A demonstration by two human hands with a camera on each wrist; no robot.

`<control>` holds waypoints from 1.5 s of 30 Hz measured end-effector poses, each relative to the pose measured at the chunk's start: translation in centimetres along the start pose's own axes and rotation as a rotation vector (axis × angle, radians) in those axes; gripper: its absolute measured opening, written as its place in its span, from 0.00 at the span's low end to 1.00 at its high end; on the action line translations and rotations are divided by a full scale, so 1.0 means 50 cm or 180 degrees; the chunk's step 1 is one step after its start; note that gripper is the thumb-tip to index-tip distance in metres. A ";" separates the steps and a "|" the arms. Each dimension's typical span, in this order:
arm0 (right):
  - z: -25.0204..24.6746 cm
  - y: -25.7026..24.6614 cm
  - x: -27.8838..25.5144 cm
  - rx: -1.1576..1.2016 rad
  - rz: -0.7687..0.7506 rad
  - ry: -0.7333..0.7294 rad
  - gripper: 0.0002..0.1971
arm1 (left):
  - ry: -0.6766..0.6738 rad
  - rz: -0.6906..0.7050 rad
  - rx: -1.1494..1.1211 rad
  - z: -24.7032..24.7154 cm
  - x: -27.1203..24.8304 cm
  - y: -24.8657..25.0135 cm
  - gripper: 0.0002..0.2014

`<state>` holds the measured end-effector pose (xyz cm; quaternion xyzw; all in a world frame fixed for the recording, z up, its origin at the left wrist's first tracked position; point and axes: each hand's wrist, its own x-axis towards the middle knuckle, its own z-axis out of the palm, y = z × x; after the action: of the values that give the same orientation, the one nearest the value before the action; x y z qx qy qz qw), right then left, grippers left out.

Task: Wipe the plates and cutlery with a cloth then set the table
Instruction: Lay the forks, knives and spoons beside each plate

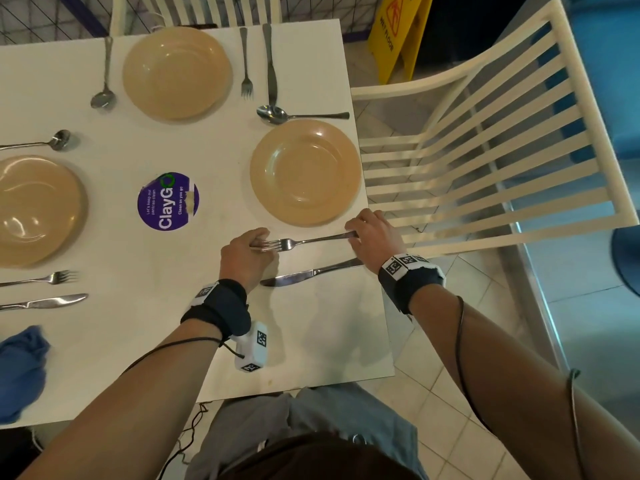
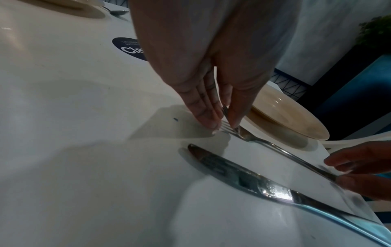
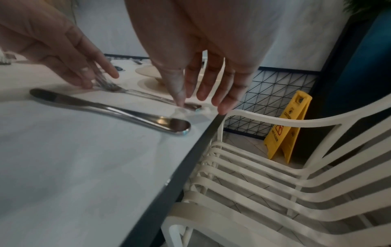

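White and smooth, the desk [image 1: 194, 150] is almost all set. Far to the left a blue cloth [image 1: 20, 372] lies bunched near the edge, next to a plate [image 1: 34, 209] with its own cutlery.

Moving right, the left hand [image 1: 247, 256] has its fingers straight, and their tips press on the prongs of a fork [image 1: 304, 241]. The fork lies flat between a tan plate [image 1: 304, 171] and a knife [image 1: 308, 274].

Further right, the right hand [image 1: 372, 237] has its fingers spread, and the thumb tip pushes on the end of the fork's handle.

That handle end is very near the desk's edge, with a white chair [image 1: 485, 161] just past it. If the hands nudge the fork too far right, it could slip off and fall. A push upward could bump the plate. A slide downward could knock the knife crooked.
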<state>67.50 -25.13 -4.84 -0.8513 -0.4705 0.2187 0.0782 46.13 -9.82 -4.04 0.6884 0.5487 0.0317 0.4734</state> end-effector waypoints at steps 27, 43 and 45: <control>0.061 -0.038 -0.089 -0.0340 -0.0172 -0.0001 0.09 | -0.0190 0.0608 0.1074 -0.018 -0.066 -0.097 0.08; 0.055 -0.044 -0.087 -0.0283 -0.0006 -0.0228 0.11 | -0.0145 0.0553 0.0936 -0.018 -0.067 -0.095 0.09; 0.051 -0.045 -0.088 -0.0288 -0.0002 -0.0241 0.11 | -0.0168 0.0548 0.0940 -0.019 -0.068 -0.096 0.10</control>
<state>62.60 -27.74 -5.06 -0.8449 -0.4828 0.2293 0.0218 40.77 -12.16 -5.18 0.7955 0.4737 -0.0269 0.3769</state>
